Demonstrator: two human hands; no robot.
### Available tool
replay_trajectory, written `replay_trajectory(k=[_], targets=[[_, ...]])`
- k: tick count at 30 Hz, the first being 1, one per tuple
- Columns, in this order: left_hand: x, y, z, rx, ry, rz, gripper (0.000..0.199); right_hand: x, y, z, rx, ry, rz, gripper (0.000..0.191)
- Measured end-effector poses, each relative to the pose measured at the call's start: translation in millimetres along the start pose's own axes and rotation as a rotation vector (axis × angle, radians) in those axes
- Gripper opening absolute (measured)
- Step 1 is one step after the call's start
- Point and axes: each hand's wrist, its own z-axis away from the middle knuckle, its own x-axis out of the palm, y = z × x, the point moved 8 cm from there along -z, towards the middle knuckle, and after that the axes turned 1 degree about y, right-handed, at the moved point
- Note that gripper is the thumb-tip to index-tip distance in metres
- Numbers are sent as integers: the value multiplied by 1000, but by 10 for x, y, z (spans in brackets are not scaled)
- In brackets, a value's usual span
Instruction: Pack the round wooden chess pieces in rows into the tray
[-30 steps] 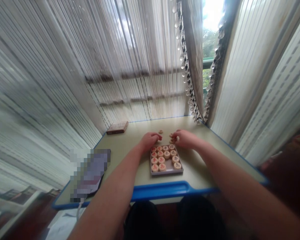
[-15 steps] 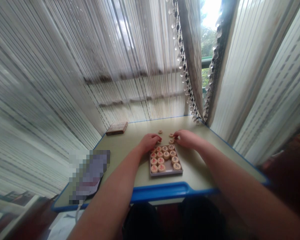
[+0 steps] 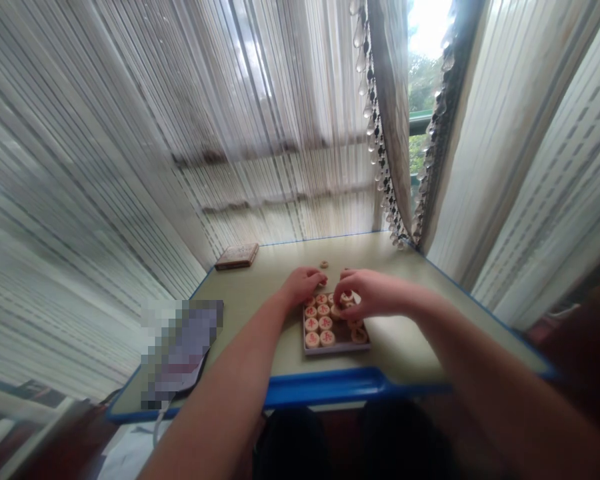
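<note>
A shallow box (image 3: 337, 349) of round wooden xiangqi pieces lies near the table's front edge. Red-marked pieces (image 3: 325, 323) fill its left columns, and a bare patch of its floor shows toward the front. My right hand (image 3: 363, 293) is over the box's right side, thumb and fingers curled around a xiangqi piece (image 3: 336, 312); it hides several others. Beside the box's far left corner rests my left hand (image 3: 304, 285), its fingers drawn together. Something small and pale is at those fingertips, too blurred to name. One loose piece (image 3: 324, 264) lies on the table beyond both hands.
The pale table (image 3: 275, 267) has a blue rim with a molded tray (image 3: 325, 387) in front. A flat brown box (image 3: 237, 256) sits at the back left corner. A pixelated device (image 3: 185, 353) with a cable lies at left. String curtains (image 3: 280, 120) hang behind the table.
My right hand has moved left and nearer, from loose pieces beyond the box to over the box. My left hand has stayed almost in place. The view has shifted slightly.
</note>
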Motion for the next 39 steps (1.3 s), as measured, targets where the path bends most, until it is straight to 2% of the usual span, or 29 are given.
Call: replay_trajectory(k=[3,7,14,21,31,39], targets=[[0,-8,0,-1,3,-8,35,166,-128,55,-23,-128,15,20],[9,-22,5,-8,1,-15,35,293,-122,92,35,-222,50,20],[24,-10,-3,25,-22,-51,35,282,-126,57,63,-175,181,17],[19,-3,22,-11,-24,-87,36,316,-103,51,95,-162,244,15],[15,24,27,16,-25,-110,33,233,-44,101,138,-180,161,25],[18,38,31,7,-26,-109,33,195,-53,118,103,-170,87,18]])
